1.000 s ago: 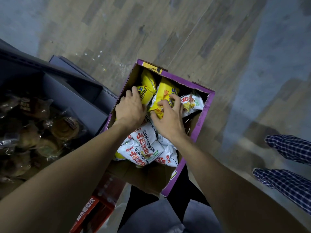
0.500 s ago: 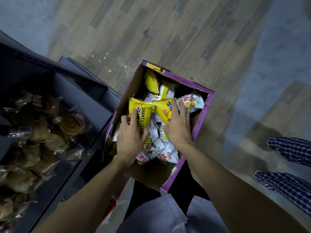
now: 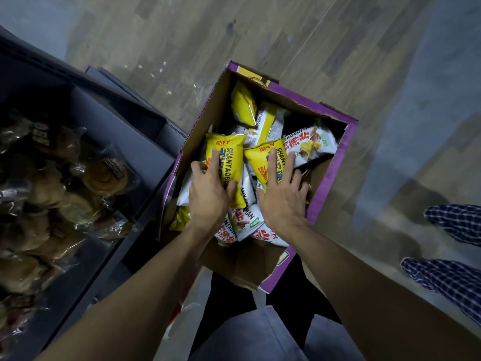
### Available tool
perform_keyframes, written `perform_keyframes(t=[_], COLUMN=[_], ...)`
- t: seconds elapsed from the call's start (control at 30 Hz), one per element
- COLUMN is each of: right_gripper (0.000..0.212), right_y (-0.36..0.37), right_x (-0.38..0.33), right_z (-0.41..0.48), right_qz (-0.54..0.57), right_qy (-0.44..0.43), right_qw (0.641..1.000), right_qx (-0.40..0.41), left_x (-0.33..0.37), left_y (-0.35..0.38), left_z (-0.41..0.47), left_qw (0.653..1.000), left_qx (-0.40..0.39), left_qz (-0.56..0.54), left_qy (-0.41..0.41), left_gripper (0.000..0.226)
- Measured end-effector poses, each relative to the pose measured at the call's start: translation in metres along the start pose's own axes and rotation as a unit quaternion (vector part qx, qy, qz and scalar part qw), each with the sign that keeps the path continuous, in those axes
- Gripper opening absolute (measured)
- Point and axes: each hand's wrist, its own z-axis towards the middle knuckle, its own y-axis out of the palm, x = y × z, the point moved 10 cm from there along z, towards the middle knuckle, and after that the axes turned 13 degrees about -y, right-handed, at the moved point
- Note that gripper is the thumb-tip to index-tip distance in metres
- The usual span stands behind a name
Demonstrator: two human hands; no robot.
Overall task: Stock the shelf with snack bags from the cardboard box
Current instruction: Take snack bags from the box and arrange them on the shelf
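Down inside the cardboard box (image 3: pixel 221 105), your two hands each have a yellow snack bag. Your left hand (image 3: pixel 208 196) wraps its grip round the left yellow bag (image 3: pixel 229 162), thumb on the right edge, forefinger flat up its face. Your right hand (image 3: pixel 283 201) lies spread on the right yellow bag (image 3: pixel 263 160), fingers fanned wide over the front; whether the thumb pinches it from beneath cannot be told.

Count outward: two yellow bags under your hands, a third yellow bag (image 3: pixel 243 102) standing on edge at the far end of the box, and a yellow-and-white bag (image 3: pixel 268 123) beside it. One white bag (image 3: pixel 312 147) lies just right of your right fingertips, and several more white bags (image 3: pixel 244 220) are heaped below your wrists; their exact number is hidden by your arms.

The box has a purple outer skin, plain brown walls inside, and its flaps stand open. It sits on a wood-plank floor (image 3: pixel 312 48), close against a dark shelf (image 3: pixel 145 157) on your left. On that shelf lie clear-wrapped pastries (image 3: pixel 104 175), many, blurred and too dim to count. At far right two legs in checked blue trousers (image 3: pixel 453 269) show at the frame's edge.
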Motion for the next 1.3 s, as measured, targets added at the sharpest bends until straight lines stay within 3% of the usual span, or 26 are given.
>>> perform_keyframes(t=[0.27,0.4,0.57,0.8,1.3], right_gripper=[0.084,0.084,0.066,0.062,0.075], right_y=[-0.020,-0.014,-0.030,-0.083,-0.195], right_x=[-0.002,0.001,0.005,-0.013,-0.057], right_z=[-0.002,0.006,0.015,-0.015,-0.106], right_qz=[0.037,0.053,0.076,0.091,0.066], right_qy=[0.027,0.063,0.043,-0.021,-0.121], right_qw=[0.999,0.996,0.996,0.995,0.985], right_qx=[0.022,-0.031,-0.017,0.031,0.099], left_x=[-0.006,-0.002,0.000,0.001,-0.021], left_y=[-0.005,0.000,-0.011,-0.054,-0.144], left_z=[0.000,0.001,0.002,-0.042,-0.177], left_qw=[0.998,0.999,0.997,0.996,0.974], left_qx=[-0.012,-0.015,-0.005,0.034,0.146], left_qz=[-0.053,-0.042,-0.069,-0.073,-0.162], left_qy=[-0.024,-0.019,-0.026,-0.024,-0.059], left_gripper=[0.079,0.081,0.076,0.072,0.068])
